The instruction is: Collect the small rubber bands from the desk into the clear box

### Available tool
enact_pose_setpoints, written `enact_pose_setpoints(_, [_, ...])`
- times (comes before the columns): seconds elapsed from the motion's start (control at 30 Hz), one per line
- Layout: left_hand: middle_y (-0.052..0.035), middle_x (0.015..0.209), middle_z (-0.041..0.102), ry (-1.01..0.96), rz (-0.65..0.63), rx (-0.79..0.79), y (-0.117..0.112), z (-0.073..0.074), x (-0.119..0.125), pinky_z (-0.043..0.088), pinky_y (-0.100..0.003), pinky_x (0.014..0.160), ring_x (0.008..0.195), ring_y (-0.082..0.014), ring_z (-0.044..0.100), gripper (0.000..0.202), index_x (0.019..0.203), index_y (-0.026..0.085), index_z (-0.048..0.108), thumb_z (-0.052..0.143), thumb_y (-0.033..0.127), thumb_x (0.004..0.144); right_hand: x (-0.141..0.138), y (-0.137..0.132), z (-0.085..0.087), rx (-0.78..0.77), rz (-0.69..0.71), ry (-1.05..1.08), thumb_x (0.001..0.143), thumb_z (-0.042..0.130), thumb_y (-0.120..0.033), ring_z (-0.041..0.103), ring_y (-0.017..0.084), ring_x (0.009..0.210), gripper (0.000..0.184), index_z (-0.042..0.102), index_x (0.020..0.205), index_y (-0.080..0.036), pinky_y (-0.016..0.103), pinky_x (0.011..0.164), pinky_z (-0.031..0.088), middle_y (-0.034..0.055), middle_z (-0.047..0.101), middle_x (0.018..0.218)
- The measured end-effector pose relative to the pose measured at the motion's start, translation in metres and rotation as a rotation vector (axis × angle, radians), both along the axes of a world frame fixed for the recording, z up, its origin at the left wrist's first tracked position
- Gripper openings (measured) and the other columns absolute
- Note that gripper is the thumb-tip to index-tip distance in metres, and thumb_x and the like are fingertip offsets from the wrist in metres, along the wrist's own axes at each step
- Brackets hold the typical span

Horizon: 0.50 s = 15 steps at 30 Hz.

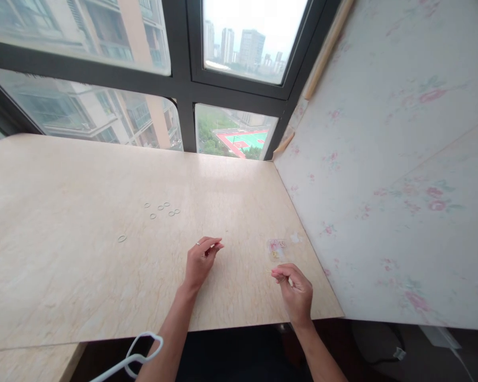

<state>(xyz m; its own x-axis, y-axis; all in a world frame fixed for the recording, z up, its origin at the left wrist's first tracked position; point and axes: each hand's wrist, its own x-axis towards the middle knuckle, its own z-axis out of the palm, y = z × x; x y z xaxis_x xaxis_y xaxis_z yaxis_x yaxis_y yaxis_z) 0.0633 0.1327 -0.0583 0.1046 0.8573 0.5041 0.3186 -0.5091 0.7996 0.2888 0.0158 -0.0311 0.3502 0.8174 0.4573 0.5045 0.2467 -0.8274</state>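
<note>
My left hand [199, 262] is above the pale marble-patterned counter with its thumb and fingertips pinched together. What it holds, if anything, is too small to make out. On one finger of that hand is a ring. My right hand [297, 292] pinches a small, thin, light-coloured piece [269, 271], of which only a sliver sticks out from the fingertips. Just beyond it lies a small clear plastic case [278, 249] with pink and yellowish little loops. Farther left on the counter, several thin round rings [160, 208] lie in a loose group, with a single ring [121, 239] apart from them.
The counter [83, 276] runs to dark window frames [187, 122] at the back. A flower-papered wall [382, 185] bounds it on the right. Close to my left forearm, a white looped tube-like object [131, 358] rises at the front edge. A small whitish scrap [296, 237] lies near the wall.
</note>
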Motion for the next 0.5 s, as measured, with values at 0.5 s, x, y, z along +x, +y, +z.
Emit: enact_pose_setpoints(0.5, [-0.0025, 0.074, 0.071, 0.176, 0.117, -0.031, 0.000, 0.002, 0.000, 0.046, -0.023, 0.055, 0.058, -0.0129, 0.060, 0.025, 0.083, 0.019, 0.070, 0.053, 0.035, 0.090, 0.057, 0.027, 0.005, -0.103, 0.000, -0.271, 0.090, 0.058, -0.037, 0.065, 0.021, 0.088, 0.021, 0.074, 0.091, -0.024, 0.039, 0.081, 0.053, 0.0067, 0.071, 0.093])
